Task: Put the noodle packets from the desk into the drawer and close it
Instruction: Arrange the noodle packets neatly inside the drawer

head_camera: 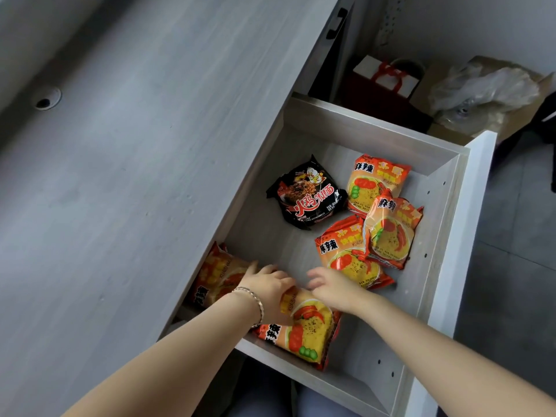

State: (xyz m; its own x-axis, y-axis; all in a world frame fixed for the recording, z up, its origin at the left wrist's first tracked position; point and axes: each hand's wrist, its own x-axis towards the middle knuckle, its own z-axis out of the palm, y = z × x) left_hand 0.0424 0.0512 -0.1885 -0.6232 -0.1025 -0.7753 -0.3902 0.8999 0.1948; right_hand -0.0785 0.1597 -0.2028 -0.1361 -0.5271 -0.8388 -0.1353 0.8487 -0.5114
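Note:
The pale wooden drawer (355,127) stands pulled out beside the desk (120,176). Inside lie a black noodle packet (307,197) and three orange noodle packets (376,182) (391,233) (349,254) at the far right. Another orange packet (216,275) lies at the drawer's left side, partly under the desk edge. My left hand (267,284) rests with fingers curled on the top edge of the nearest orange packet (307,329). My right hand (331,284) hovers just above that packet with fingers spread, holding nothing.
Beyond the drawer, under the desk, stand a dark gift bag with red handles (388,82) and a cardboard box with crumpled plastic (487,88). The drawer's white front (469,230) juts out to the right over a dark floor. A cable hole (45,100) sits in the desktop.

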